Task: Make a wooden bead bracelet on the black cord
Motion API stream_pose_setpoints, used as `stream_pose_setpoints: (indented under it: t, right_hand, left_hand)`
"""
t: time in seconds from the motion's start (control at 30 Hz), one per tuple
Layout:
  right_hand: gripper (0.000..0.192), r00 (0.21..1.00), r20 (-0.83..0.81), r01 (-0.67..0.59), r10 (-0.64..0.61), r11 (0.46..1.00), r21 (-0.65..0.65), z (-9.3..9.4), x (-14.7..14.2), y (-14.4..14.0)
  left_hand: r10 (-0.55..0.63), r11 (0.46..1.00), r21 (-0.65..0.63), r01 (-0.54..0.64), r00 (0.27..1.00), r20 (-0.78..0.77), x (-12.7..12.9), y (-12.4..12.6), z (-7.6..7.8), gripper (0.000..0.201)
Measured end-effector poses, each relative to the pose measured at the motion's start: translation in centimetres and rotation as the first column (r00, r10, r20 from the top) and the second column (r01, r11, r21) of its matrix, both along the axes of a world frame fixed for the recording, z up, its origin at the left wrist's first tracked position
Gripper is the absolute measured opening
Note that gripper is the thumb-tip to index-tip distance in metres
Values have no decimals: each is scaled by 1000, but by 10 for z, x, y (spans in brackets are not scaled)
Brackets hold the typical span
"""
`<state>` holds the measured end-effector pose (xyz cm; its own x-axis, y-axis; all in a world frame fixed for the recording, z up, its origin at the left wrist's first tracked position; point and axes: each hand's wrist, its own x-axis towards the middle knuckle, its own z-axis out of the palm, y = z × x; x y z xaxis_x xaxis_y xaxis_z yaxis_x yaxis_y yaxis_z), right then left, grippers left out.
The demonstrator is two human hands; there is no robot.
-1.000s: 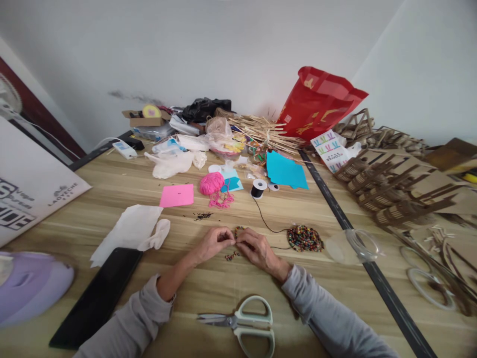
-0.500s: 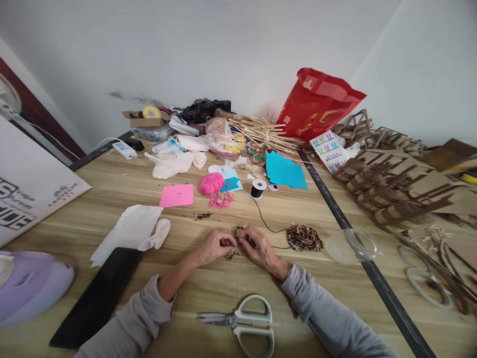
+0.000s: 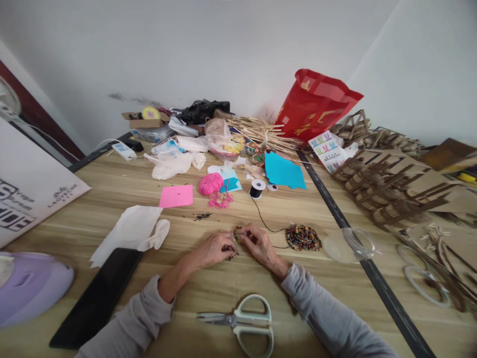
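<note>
My right hand [image 3: 261, 244] is closed in a pinch on one end of a short string of coloured beads [image 3: 237, 232], which curves up between the two hands. Close by on its left, my left hand [image 3: 216, 248] has curled fingers, their tips down at a few loose beads [image 3: 234, 256] on the table. Whatever is between those fingertips is too small to make out. To the right lies a coiled heap of multicoloured beads [image 3: 303, 237]. Black cord runs from a white-rimmed spool [image 3: 257, 189] towards that heap and my right hand.
Scissors with pale green handles [image 3: 253, 318] lie in front of me. A black phone-like slab [image 3: 99, 298] and white paper [image 3: 124, 233] are at left. Pink yarn [image 3: 210, 184], blue sheets [image 3: 285, 170] and a red bag [image 3: 318, 104] stand further back. Small woven baskets [image 3: 387, 199] crowd the right.
My left hand has dropped slightly, bringing its fingertips from beside the bead string down to the loose beads. My right hand stays nearly in place, still pinching the string.
</note>
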<state>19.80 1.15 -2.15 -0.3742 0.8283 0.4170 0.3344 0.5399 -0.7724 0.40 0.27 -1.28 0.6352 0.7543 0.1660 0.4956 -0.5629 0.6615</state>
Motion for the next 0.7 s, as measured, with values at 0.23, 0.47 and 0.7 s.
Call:
stream_pose_setpoints:
  t: [0.23,0.47,0.7]
  right_hand:
    - [16,999,11,-47,47,999,0,1,0,0]
    - [17,994,49,-104,102,994,24,5,-1,-2]
    - [17,982,97,-170,163,983,65,0,-2,-2]
  left_hand:
    - [107,986,-133,-97,992,71,0,0,3,12]
    - [300,869,-479,-124,902,311,-4,9,-5,13]
    - [335,831,-548,-100,875,349,-6,11,-6,18]
